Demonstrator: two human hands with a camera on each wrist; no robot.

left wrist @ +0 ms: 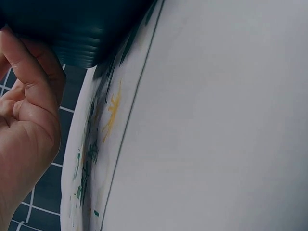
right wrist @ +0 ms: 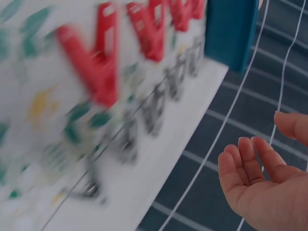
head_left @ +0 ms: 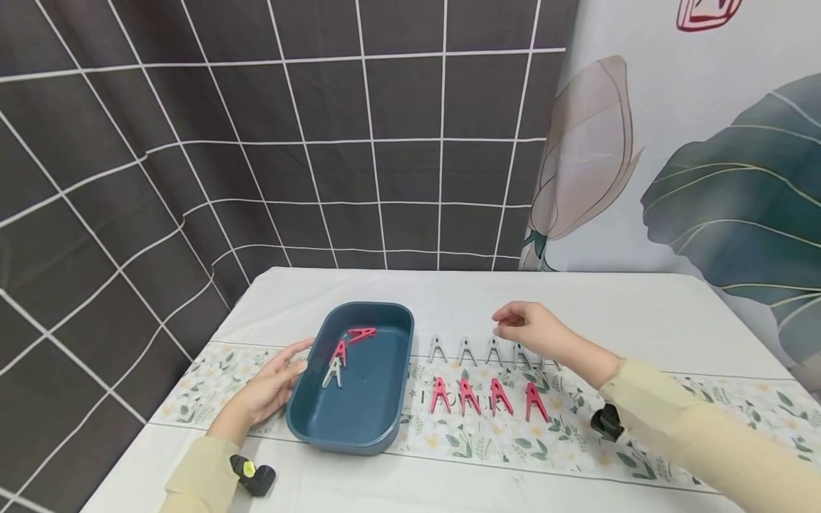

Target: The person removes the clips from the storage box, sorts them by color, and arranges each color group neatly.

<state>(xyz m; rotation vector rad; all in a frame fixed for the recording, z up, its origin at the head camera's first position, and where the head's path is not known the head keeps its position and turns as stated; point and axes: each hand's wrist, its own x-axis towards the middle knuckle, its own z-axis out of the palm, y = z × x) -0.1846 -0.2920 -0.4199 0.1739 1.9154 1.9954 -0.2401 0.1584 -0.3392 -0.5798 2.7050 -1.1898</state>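
My left hand (head_left: 272, 388) rests against the left side of a dark blue plastic basin (head_left: 403, 427); the left wrist view shows its fingers (left wrist: 29, 72) by the outer wall. Inside the basin lie two red clothespins (head_left: 362, 333) and a whitish clothespin (head_left: 333, 372). On the right, my right hand (head_left: 529, 328) hovers over a row of grey clothespins (head_left: 466, 350), partly hiding those at the right end. In the right wrist view its thumb and fingers are apart, with nothing between them. Nearer me, red clothespins (head_left: 468, 397) form a second row.
A white table (head_left: 577, 292) carries a floral-patterned band (head_left: 449, 438) under the basin and the clothespins. Behind it hangs a dark cloth with white grid lines (head_left: 404, 171), and a leaf-printed curtain (head_left: 641, 242) is at the right.
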